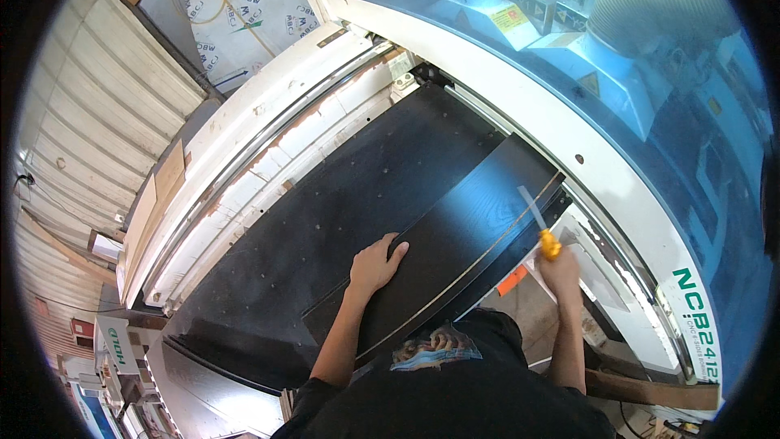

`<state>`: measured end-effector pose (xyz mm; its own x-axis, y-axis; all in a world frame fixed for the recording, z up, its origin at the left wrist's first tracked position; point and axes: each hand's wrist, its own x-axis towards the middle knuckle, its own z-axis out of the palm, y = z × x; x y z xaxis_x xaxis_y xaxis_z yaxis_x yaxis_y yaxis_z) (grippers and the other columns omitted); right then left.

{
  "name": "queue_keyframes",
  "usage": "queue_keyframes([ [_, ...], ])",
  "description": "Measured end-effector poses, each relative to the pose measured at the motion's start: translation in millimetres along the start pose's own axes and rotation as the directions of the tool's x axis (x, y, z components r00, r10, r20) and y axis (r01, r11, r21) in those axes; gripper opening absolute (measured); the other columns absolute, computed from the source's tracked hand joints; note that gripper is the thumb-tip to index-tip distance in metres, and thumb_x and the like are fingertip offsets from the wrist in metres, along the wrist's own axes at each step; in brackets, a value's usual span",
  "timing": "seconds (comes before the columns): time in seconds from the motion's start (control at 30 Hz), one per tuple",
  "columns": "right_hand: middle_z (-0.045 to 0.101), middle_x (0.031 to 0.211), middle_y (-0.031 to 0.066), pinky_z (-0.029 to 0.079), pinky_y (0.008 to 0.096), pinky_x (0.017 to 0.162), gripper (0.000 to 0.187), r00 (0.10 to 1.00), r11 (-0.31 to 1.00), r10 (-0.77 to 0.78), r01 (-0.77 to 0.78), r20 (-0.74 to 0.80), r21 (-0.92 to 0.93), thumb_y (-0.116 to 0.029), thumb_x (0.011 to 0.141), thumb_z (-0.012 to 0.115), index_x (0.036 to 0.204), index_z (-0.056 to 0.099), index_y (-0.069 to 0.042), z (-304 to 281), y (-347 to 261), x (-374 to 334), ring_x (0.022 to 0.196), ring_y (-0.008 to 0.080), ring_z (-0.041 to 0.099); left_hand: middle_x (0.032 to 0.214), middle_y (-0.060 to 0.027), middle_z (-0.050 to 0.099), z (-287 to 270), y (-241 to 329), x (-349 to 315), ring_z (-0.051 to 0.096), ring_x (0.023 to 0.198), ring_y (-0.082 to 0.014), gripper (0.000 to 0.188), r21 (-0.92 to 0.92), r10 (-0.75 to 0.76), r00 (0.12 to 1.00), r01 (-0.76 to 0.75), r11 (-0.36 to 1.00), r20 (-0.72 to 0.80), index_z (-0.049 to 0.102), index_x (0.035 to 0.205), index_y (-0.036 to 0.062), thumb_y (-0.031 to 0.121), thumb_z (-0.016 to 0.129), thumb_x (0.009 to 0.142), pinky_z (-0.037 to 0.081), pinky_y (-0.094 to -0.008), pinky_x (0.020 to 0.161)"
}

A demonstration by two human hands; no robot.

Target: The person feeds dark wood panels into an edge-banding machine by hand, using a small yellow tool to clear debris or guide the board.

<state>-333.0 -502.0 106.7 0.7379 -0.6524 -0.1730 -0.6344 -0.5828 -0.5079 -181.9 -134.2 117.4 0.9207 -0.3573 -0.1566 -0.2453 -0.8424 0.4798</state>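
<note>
A long dark wood-grain panel lies on a wide black machine table in front of me. Along its near edge runs a thin tan strip. My left hand rests on the panel by its far edge, fingers extended and thumb apart. Beyond the near edge, at the right end, my right hand is closed around a yellow-handled tool. The tool's narrow pale shaft, smeared by motion, points over the tan strip; its exact kind is unclear.
A white machine housing with a blue window curves along the right; a ribbed hose shows behind it. A white rail borders the table's far side. An orange piece lies below the panel, near my right hand.
</note>
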Motion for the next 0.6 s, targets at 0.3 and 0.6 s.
queue_keyframes([
  [0.3,0.07,0.096,0.0335,0.054,0.0514,0.083,0.057,0.986,0.998,-0.025,0.016,0.164,0.056,-0.043,0.086,0.08,0.1,0.066,0.011,-38,28,-11,0.097,0.0485,0.07,0.107,-0.0206,0.075,10,-1,-2,0.073,0.099,-0.038,0.056,0.01,0.054,0.991,-0.053,0.999,-0.121,0.066,0.127,0.0083,0.055,0.049,0.103,0.057,-0.0474,0.087],
  [0.6,0.072,0.101,0.0295,0.055,0.0519,0.085,0.046,0.968,0.998,-0.057,0.05,0.244,0.033,-0.042,0.087,0.075,0.111,0.074,-0.003,-4,-29,-45,0.099,0.0462,0.07,0.112,-0.0208,0.074,5,0,-2,0.072,0.103,-0.0378,0.06,0.005,0.016,0.998,-0.016,1.0,-0.061,0.063,0.133,0.0098,0.059,0.045,0.103,0.056,-0.0478,0.091],
])
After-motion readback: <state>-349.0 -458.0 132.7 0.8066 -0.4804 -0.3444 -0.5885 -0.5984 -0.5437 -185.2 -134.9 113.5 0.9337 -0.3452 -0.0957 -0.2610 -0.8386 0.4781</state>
